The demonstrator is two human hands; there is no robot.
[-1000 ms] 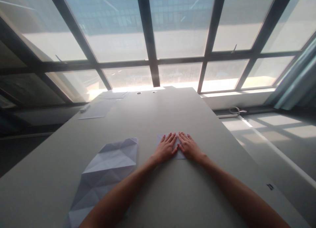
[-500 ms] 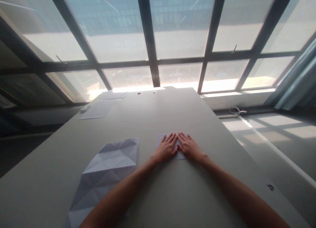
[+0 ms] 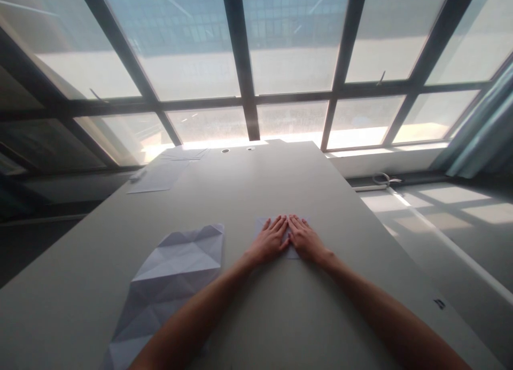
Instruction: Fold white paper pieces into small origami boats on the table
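Two hands, the left hand [image 3: 269,244] and the right hand [image 3: 305,240], are laid flat, palms down, on a small paper [image 3: 292,254] on the desk [image 3: 260,188]. Fingers are extended, not clenched; nothing is gripped. Most of the paper is covered; a far left part and a near strip between the hands are exposed. Pressing force cannot be determined.

1. Slippage: the paper may be shifted or turned if unequal force is applied, since no edge is pinched.

2. Hidden faults: whatever lies under the palms cannot be seen. A raised edge there, if present, could be pressed into a stray crease unnoticed.

3. Buckling: if the hands are pushed together or drawn apart under load, the paper may be wrinkled or torn.

4. Disturbance: a creased sheet [image 3: 174,279] is located left of the hands, partly hidden by the left forearm [image 3: 200,312]. Contact cannot be confirmed. Were the forearm swept leftward, the sheet could be dragged or crushed.

Little risk is judged for the flat sheets [image 3: 155,178], located well beyond the hands, to the left.
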